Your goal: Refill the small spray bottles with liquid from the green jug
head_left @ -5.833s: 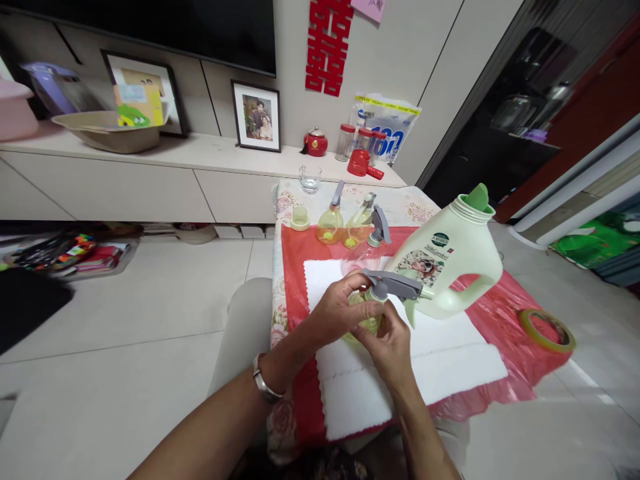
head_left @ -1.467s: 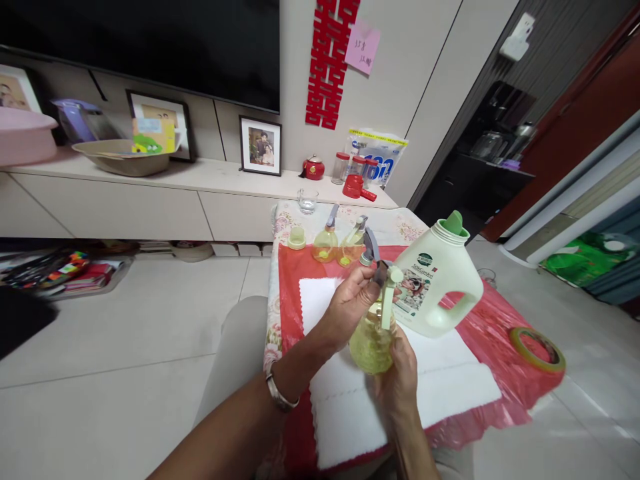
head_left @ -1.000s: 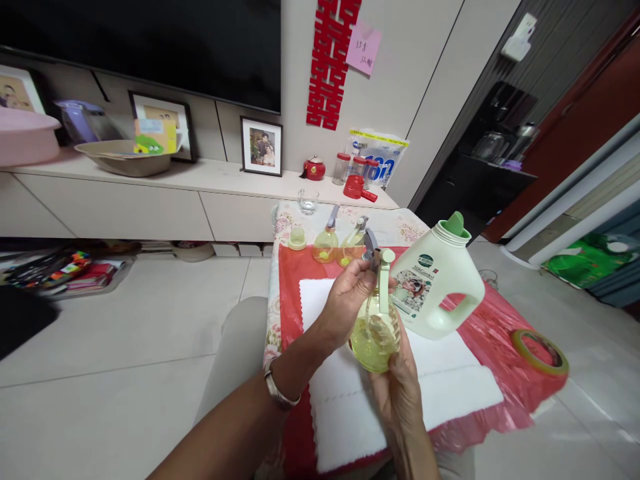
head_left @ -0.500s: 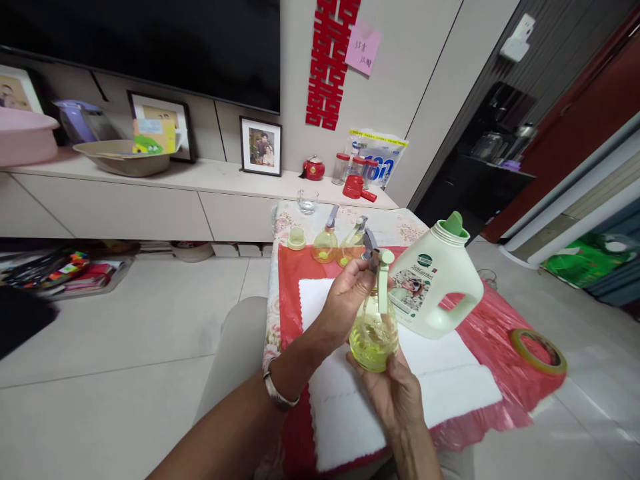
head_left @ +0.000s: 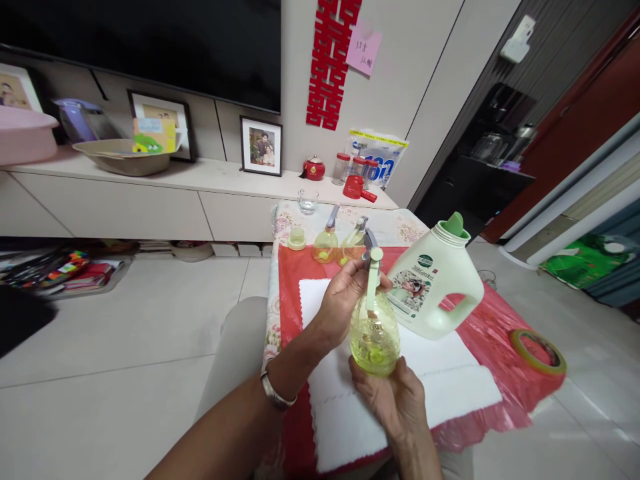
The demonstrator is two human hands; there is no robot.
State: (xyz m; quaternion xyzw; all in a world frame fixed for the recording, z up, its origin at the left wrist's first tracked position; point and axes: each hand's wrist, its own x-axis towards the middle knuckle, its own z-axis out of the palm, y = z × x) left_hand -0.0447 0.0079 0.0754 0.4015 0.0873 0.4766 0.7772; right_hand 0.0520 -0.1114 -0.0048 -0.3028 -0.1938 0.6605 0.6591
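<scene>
A clear spray bottle [head_left: 377,340] with yellow-green liquid in its lower part is held over a white cloth [head_left: 345,427]. My left hand [head_left: 343,300] is closed around its neck, just below the grey and pale-green spray head [head_left: 373,267]. Under the base, my right hand [head_left: 393,400] cups the bottle with curled fingers. Close behind to the right stands a large pale-green detergent jug [head_left: 435,280] with a green spout and no cap on it. Two similar spray bottles, one left [head_left: 326,243] and one right [head_left: 353,241], stand further back beside a pale-green cap [head_left: 297,239].
Red plastic sheeting [head_left: 293,300] lies under the cloth on the table. A roll of tape [head_left: 539,351] rests at the right edge. A glass cup [head_left: 307,201] stands at the back, before a cabinet holding a red dipper [head_left: 354,187] and several jars.
The spray bottle has turned in my hands, its pale-green trigger swinging slightly left. My right hand has shifted a little under the base. The jug and other bottles stay put.
</scene>
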